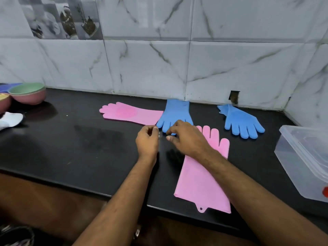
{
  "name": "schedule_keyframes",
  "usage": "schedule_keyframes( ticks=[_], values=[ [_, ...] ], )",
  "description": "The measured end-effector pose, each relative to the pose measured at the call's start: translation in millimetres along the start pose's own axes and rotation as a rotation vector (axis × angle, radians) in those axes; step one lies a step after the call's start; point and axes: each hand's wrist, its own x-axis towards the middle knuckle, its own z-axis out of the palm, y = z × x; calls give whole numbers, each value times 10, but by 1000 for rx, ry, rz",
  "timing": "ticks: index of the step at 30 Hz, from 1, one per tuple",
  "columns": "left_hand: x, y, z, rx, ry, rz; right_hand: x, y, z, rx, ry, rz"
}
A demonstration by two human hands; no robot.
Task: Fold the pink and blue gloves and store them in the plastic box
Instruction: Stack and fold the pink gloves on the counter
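Note:
Two pink and two blue rubber gloves lie flat on the black counter [71, 142]. One pink glove [124, 113] lies sideways at the back, its cuff under the middle blue glove [175, 112]. The second pink glove [200, 183] lies lengthwise near the front edge, partly under my right forearm. The other blue glove [239, 121] lies further right. My right hand [186, 137] pinches a fingertip of the middle blue glove. My left hand [147, 139] hovers beside it, loosely curled and holding nothing. The clear plastic box [301, 157] stands open at the right edge.
Stacked pink and green bowls [28, 94] and a white cloth [10, 119] sit at the far left. A marble-tiled wall runs along the back and right. A red thing [325, 191] shows at the frame's right edge by the box.

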Motion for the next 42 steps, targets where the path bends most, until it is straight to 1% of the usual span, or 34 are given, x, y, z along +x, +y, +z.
schedule_keyframes(
  ticks=[4, 6, 8, 9, 12, 15, 17, 19, 20, 23, 25, 26, 29, 31, 32, 34, 36, 38, 40, 42],
  values=[
    [321, -65, -318, -102, 188, -40, 451, -322, 320, 24, -73, 50],
    [437, -94, -410, -170, 224, -74, 624, -394, 512, 42, -160, 75],
    [522, -124, -445, -215, 215, -106, 739, -464, 686, 159, -210, 116],
    [552, -134, -445, -224, 200, -111, 817, -487, 771, 176, -195, 146],
    [590, -166, -417, -237, 159, -93, 989, -528, 931, 107, -78, 252],
    [655, -225, -422, -255, 147, -104, 1047, -577, 1038, 40, 2, 230],
    [690, -259, -423, -269, 150, -115, 1063, -596, 1079, 33, 57, 264],
    [697, -253, -423, -274, 158, -116, 1075, -610, 1053, -72, 103, 277],
    [695, -249, -422, -276, 163, -118, 1077, -610, 1033, -139, 127, 248],
    [687, -212, -444, -311, 174, -140, 1060, -683, 1000, -121, 231, 71],
    [689, -185, -461, -346, 176, -171, 1005, -740, 1005, 10, 303, -58],
    [685, -166, -469, -376, 167, -185, 955, -765, 990, 99, 309, -94],
    [656, -103, -500, -497, 119, -235, 821, -811, 901, 396, 199, -45],
    [641, -70, -549, -583, 83, -280, 730, -852, 835, 531, 212, -1],
    [627, -38, -578, -665, 53, -322, 680, -887, 791, 588, 225, 16],
    [589, 21, -637, -814, -28, -393, 581, -950, 701, 690, 221, 30],
    [576, 84, -666, -905, -156, -398, 471, -986, 611, 836, 166, 30],
    [594, 70, -656, -946, -219, -437, 341, -1000, 506, 1020, 101, 54],
    [508, 111, -720, -958, -225, -484, 215, -959, 423, 1202, 58, 82],
    [397, 136, -791, -902, -347, -452, 101, -873, 345, 1357, 18, 90]
  ],
)
